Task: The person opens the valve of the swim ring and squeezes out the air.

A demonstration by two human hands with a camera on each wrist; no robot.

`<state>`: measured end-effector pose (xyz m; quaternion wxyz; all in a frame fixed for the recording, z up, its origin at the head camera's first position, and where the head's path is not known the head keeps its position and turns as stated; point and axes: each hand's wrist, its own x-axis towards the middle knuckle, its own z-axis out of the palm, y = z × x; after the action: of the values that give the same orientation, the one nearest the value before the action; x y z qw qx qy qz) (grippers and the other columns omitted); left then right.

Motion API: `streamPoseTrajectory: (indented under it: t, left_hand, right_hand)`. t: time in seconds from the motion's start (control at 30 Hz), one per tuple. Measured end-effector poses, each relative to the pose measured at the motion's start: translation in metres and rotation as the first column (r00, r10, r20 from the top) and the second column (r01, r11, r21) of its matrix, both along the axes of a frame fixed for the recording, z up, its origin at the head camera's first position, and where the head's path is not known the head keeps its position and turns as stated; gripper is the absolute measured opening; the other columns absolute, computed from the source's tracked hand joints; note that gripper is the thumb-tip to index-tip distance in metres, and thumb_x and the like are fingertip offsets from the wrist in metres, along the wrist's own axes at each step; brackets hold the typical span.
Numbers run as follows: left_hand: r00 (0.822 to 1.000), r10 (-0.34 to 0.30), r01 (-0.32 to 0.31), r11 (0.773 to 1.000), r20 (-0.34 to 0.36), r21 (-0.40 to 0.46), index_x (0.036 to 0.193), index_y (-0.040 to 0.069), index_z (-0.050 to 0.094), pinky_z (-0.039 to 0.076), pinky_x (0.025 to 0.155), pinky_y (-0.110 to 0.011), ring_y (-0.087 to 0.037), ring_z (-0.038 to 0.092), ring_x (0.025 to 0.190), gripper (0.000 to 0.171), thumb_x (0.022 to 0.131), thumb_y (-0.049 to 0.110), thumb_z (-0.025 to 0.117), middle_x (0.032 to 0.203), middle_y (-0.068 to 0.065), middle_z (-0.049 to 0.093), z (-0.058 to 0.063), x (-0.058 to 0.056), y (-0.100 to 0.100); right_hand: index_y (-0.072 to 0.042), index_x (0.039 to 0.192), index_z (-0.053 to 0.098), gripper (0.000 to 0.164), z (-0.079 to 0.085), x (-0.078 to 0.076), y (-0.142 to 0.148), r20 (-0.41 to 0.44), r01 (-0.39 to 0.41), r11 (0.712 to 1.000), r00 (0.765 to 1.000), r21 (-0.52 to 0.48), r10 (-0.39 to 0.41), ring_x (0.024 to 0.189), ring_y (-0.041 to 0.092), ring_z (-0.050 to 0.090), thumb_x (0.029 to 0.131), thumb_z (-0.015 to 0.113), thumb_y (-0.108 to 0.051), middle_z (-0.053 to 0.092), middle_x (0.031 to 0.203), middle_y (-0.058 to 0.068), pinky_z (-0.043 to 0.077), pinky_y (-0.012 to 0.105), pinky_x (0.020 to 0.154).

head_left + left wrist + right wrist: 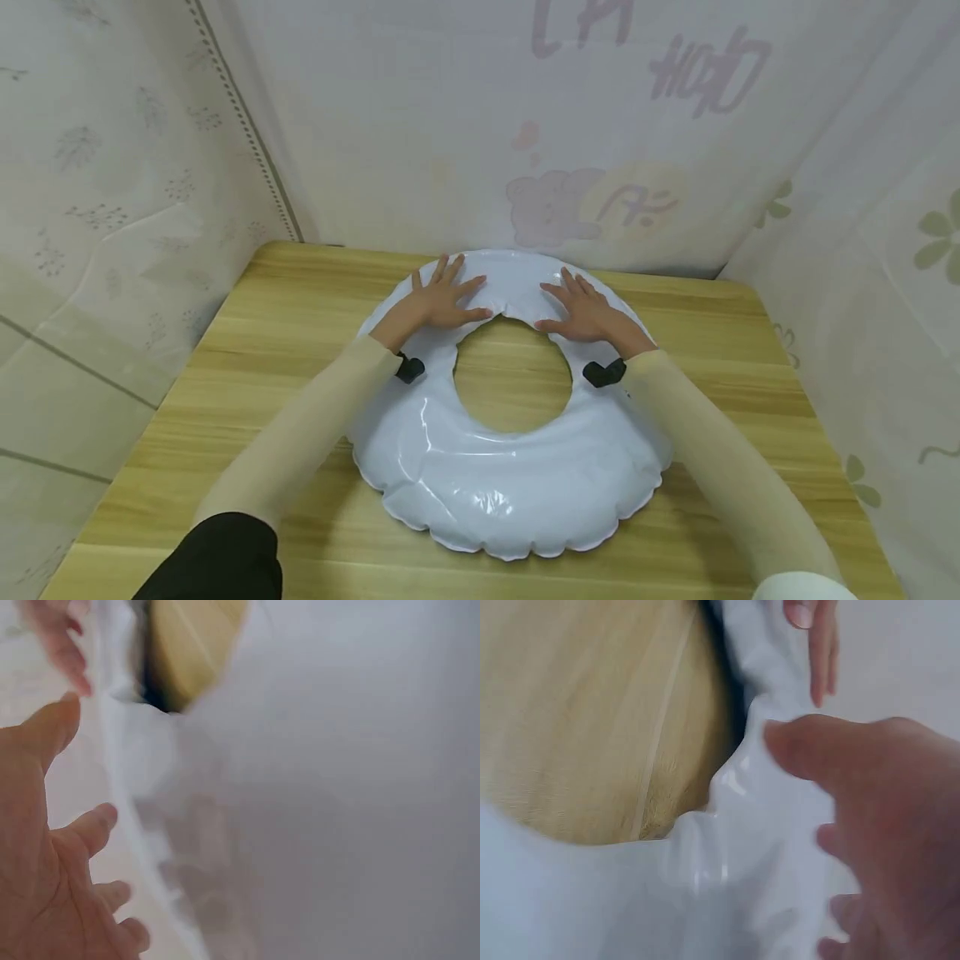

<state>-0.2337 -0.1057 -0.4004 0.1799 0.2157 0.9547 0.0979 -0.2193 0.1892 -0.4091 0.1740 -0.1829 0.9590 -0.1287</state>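
Observation:
A white inflated swim ring (517,492) lies flat, its scalloped seam towards me and wood showing through its round hole. Over the ring's far left part my left hand (444,302) is spread, palm down. My right hand (588,315) mirrors it on the far right part, fingers fanned out. Neither hand grips anything; how firmly they touch the vinyl cannot be told. In the left wrist view, the left hand (37,855) has its fingers extended beside the glossy ring (337,787). The right wrist view shows the right thumb (802,746) near the wrinkled inner edge.
The ring lies on a wood-grain table (247,358). A pale printed cloth (420,125) hangs behind the table's far edge, with more patterned cloth at both sides. Dark wrist-worn pieces (604,373) sit beneath both wrists, over the ring.

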Motion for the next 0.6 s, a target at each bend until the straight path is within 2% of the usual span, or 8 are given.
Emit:
streamPoseTrajectory:
  t: [0.07, 0.17, 0.33, 0.47, 0.6]
  left_hand:
    - [0.999, -0.036, 0.036, 0.999, 0.022, 0.028, 0.166, 0.033, 0.015, -0.005, 0.116, -0.081, -0.039, -0.02, 0.159, 0.085, 0.097, 0.072, 0.046, 0.174, -0.011, -0.014, 0.006, 0.01, -0.003]
    - [0.996, -0.081, 0.08, 0.996, 0.028, 0.038, 0.166, 0.034, 0.014, -0.002, 0.114, -0.083, -0.039, -0.016, 0.159, 0.094, 0.091, 0.072, 0.057, 0.174, -0.011, -0.01, 0.013, 0.032, -0.013]
    - [0.994, -0.103, 0.101, 0.994, 0.045, 0.045, 0.166, 0.034, 0.014, 0.001, 0.11, -0.087, -0.044, -0.011, 0.159, 0.121, 0.072, 0.075, 0.078, 0.174, -0.016, -0.009, 0.016, 0.078, -0.038]
    - [0.993, -0.095, 0.094, 0.995, 0.071, 0.026, 0.166, 0.034, 0.011, -0.002, 0.109, -0.088, -0.045, -0.013, 0.158, 0.137, 0.058, 0.079, 0.083, 0.173, -0.016, -0.012, 0.005, 0.109, -0.059]
    - [0.994, -0.108, 0.107, 0.993, 0.018, 0.055, 0.166, 0.03, 0.015, -0.004, 0.111, -0.086, -0.047, -0.012, 0.158, 0.136, 0.059, 0.078, 0.084, 0.173, -0.019, -0.011, -0.015, 0.121, -0.067]
  right_hand:
    - [-0.019, 0.166, 0.019, 0.085, 0.007, 0.019, 0.009, 0.022, -0.032, 0.999, 0.999, -0.01, 0.032, 0.158, 0.047, -0.005, 0.099, 0.058, -0.056, -0.007, 0.173, 0.02, 0.011, 0.073, 0.122]
    - [-0.018, 0.165, 0.021, 0.089, 0.012, 0.053, 0.019, 0.028, -0.075, 0.997, 0.997, -0.021, 0.075, 0.158, 0.049, -0.002, 0.096, 0.064, -0.055, -0.002, 0.173, 0.021, 0.013, 0.075, 0.12]
    - [-0.018, 0.164, 0.025, 0.109, 0.002, 0.112, 0.032, 0.0, -0.122, 0.992, 0.992, -0.031, 0.122, 0.157, 0.05, 0.002, 0.081, 0.073, -0.069, 0.002, 0.173, 0.02, 0.019, 0.076, 0.117]
    - [-0.02, 0.164, 0.027, 0.118, -0.012, 0.141, 0.04, -0.037, -0.131, 0.991, 0.991, -0.017, 0.13, 0.158, 0.048, 0.002, 0.073, 0.073, -0.08, 0.002, 0.173, 0.018, 0.02, 0.073, 0.119]
    - [-0.018, 0.162, 0.031, 0.115, -0.025, 0.154, 0.046, -0.136, -0.139, 0.99, 0.981, 0.014, 0.139, 0.158, 0.048, 0.007, 0.074, 0.07, -0.081, 0.007, 0.173, 0.019, 0.022, 0.069, 0.12]
